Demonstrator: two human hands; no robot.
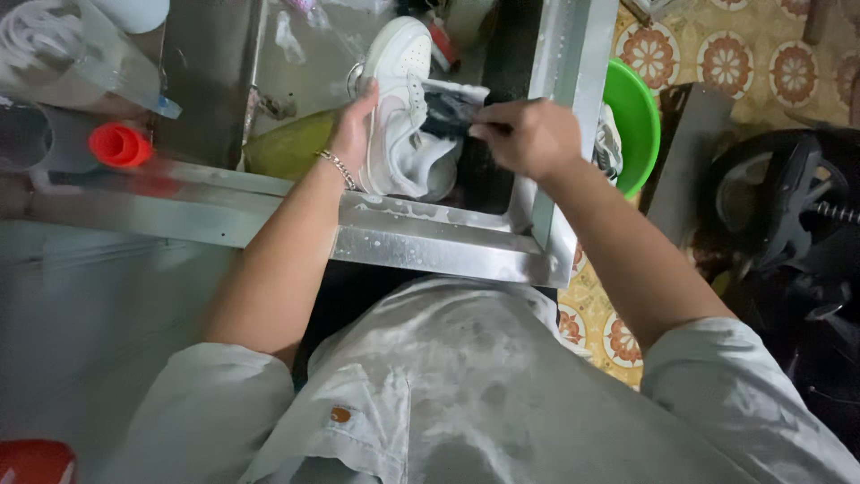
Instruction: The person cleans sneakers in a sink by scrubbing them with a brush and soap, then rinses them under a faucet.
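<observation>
- Left hand [356,125] grips white sneaker [400,112] over steel sink [448,255].
- Right hand [528,136], fist closed around dark brush [445,114], on the tongue.
- Suds present; scrubbing seemingly midway, rinsing undone.

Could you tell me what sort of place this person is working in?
Probably a home washing corner. A metal sink flecked with suds holds a white sneaker, gripped by the left hand while the right hand works a dark brush. A green plastic basin sits on patterned floor tiles.
</observation>
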